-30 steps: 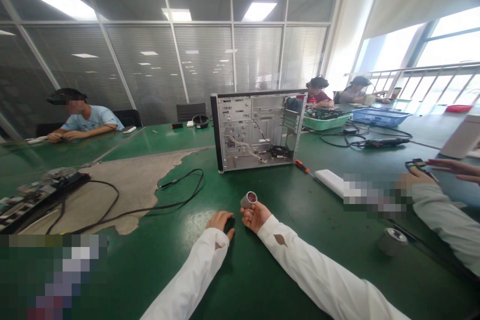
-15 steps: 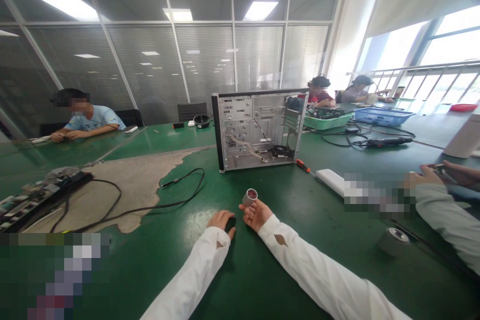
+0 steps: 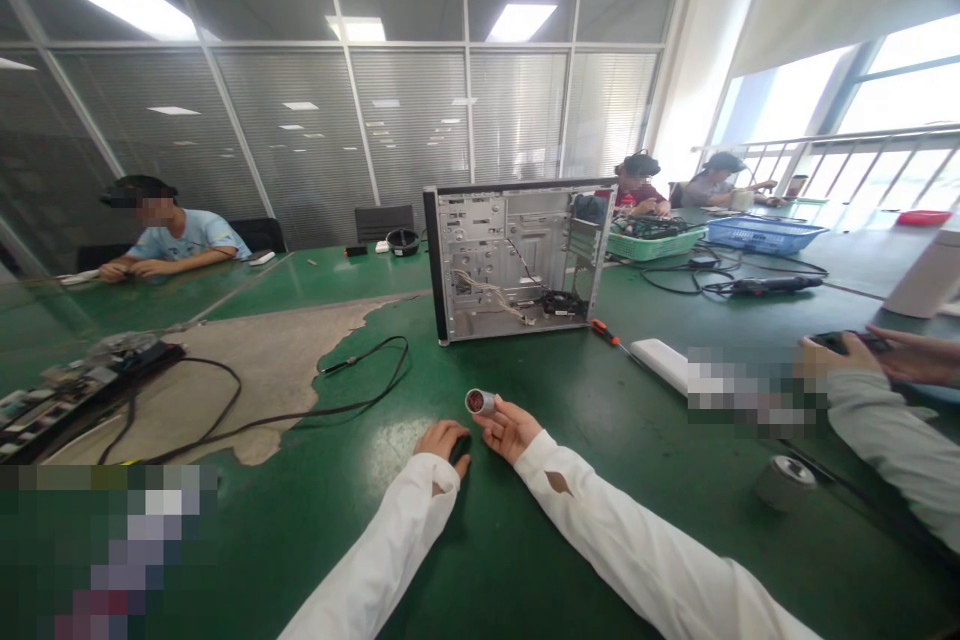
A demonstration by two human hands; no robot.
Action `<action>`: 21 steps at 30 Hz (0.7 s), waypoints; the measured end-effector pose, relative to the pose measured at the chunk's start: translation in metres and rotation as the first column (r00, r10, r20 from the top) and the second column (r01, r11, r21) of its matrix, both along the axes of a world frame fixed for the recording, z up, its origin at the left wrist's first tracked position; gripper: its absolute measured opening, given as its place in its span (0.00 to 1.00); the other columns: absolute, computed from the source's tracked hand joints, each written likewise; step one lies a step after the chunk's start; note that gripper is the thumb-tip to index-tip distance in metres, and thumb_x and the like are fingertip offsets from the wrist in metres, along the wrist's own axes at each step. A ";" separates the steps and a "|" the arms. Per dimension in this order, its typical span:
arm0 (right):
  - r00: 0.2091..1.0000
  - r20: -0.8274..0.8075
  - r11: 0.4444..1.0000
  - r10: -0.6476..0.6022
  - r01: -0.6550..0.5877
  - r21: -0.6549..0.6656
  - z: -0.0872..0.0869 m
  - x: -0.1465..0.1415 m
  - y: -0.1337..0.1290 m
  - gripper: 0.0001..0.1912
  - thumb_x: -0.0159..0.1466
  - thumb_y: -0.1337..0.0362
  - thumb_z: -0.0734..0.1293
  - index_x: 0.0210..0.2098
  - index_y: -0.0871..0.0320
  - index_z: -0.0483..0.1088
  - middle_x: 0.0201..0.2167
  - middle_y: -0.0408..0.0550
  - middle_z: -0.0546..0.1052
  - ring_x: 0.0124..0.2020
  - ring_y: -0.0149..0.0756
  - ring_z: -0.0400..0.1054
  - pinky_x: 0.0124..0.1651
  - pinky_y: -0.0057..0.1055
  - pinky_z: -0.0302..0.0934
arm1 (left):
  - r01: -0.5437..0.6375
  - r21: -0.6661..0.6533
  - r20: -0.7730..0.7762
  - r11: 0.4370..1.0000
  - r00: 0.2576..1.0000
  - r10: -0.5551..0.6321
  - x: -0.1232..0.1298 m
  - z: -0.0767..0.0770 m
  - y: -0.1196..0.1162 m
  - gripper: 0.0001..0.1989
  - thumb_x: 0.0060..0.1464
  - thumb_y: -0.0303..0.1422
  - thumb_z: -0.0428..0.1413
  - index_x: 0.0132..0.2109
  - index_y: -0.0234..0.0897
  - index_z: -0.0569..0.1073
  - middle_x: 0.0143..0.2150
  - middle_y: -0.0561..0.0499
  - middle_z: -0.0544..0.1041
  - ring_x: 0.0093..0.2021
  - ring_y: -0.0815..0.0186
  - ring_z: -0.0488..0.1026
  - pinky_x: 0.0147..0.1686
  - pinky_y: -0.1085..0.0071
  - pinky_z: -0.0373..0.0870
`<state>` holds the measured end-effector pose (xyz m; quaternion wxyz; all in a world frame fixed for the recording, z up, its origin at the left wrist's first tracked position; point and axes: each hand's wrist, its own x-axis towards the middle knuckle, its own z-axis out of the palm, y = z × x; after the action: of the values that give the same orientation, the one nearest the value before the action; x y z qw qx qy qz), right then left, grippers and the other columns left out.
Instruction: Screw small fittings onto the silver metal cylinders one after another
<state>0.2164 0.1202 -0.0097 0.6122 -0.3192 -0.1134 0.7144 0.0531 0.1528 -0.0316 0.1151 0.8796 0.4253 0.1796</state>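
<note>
My right hand point(image 3: 512, 430) holds a small silver metal cylinder point(image 3: 489, 404) between thumb and fingers, just above the green table point(image 3: 600, 400). The cylinder lies tilted, and its open end, dark red inside, faces left and toward me. Close by on the left, my left hand point(image 3: 444, 442) rests on the table with its fingers curled round a small dark object point(image 3: 460, 447), mostly hidden by the hand. Beyond both hands stands an open computer case point(image 3: 517, 260) with loose wires and a black fan inside.
An orange-handled screwdriver point(image 3: 604, 331) and a white bar point(image 3: 660, 360) lie right of the case. Another silver cylinder point(image 3: 785, 483) stands near right, by a co-worker's hands point(image 3: 840, 360). Black cable point(image 3: 360, 407) and a circuit board point(image 3: 90, 385) are left. Baskets point(image 3: 660, 240) stand behind.
My right hand has turned the silver cylinder leftward, so its open end now points left instead of up. My left hand has hardly moved.
</note>
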 end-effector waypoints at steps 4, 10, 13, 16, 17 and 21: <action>0.999 0.038 0.997 -0.026 0.023 0.069 -0.005 -0.001 0.000 0.12 0.47 0.65 0.68 0.29 0.59 0.62 0.28 0.48 0.74 0.33 0.37 0.69 0.24 0.23 0.59 | 0.012 0.016 0.000 1.000 1.000 -0.012 0.000 0.001 -0.001 0.20 0.39 0.31 0.54 0.44 0.40 0.67 0.45 0.48 0.67 0.45 0.59 0.63 0.43 0.64 0.62; 0.997 0.063 0.993 -0.052 0.045 0.109 -0.009 -0.002 0.003 0.15 0.43 0.66 0.70 0.28 0.59 0.62 0.25 0.45 0.73 0.28 0.35 0.69 0.22 0.24 0.60 | -0.002 -0.003 -0.019 1.000 1.000 0.002 -0.001 0.002 -0.001 0.20 0.39 0.31 0.54 0.44 0.41 0.67 0.46 0.49 0.67 0.46 0.59 0.63 0.43 0.64 0.62; 0.995 0.076 0.993 -0.063 0.055 0.104 -0.008 -0.003 0.003 0.16 0.43 0.68 0.70 0.29 0.58 0.61 0.24 0.44 0.72 0.25 0.33 0.69 0.21 0.24 0.59 | -0.018 -0.032 -0.030 0.999 0.999 0.017 0.000 0.004 0.000 0.20 0.39 0.31 0.54 0.44 0.42 0.67 0.47 0.50 0.66 0.47 0.59 0.63 0.43 0.65 0.62; 0.994 0.086 0.992 -0.068 0.058 0.111 -0.006 -0.003 0.001 0.15 0.44 0.69 0.70 0.30 0.57 0.62 0.24 0.43 0.73 0.23 0.30 0.68 0.21 0.22 0.58 | -0.028 -0.051 -0.045 0.998 0.999 0.026 0.001 0.005 0.000 0.20 0.39 0.31 0.54 0.44 0.42 0.67 0.47 0.50 0.66 0.47 0.59 0.63 0.43 0.65 0.61; 0.994 0.085 0.992 -0.071 0.061 0.112 -0.005 -0.003 0.001 0.15 0.45 0.69 0.69 0.30 0.57 0.62 0.24 0.43 0.73 0.22 0.29 0.67 0.20 0.21 0.58 | -0.032 -0.054 -0.054 0.998 0.998 0.029 0.002 0.006 0.000 0.20 0.39 0.31 0.54 0.44 0.41 0.67 0.47 0.50 0.67 0.46 0.59 0.63 0.43 0.65 0.62; 0.994 0.076 0.990 -0.075 0.066 0.121 -0.001 -0.004 -0.001 0.15 0.45 0.70 0.69 0.33 0.57 0.64 0.28 0.45 0.74 0.23 0.28 0.67 0.20 0.21 0.57 | -0.017 -0.039 -0.064 0.999 0.998 0.015 0.001 0.006 -0.001 0.19 0.39 0.32 0.54 0.43 0.40 0.67 0.46 0.49 0.67 0.45 0.59 0.63 0.43 0.65 0.61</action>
<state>0.2120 0.1189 -0.0111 0.6499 -0.3147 -0.1689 0.6709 0.0540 0.1522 -0.0257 0.1174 0.8789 0.4394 0.1440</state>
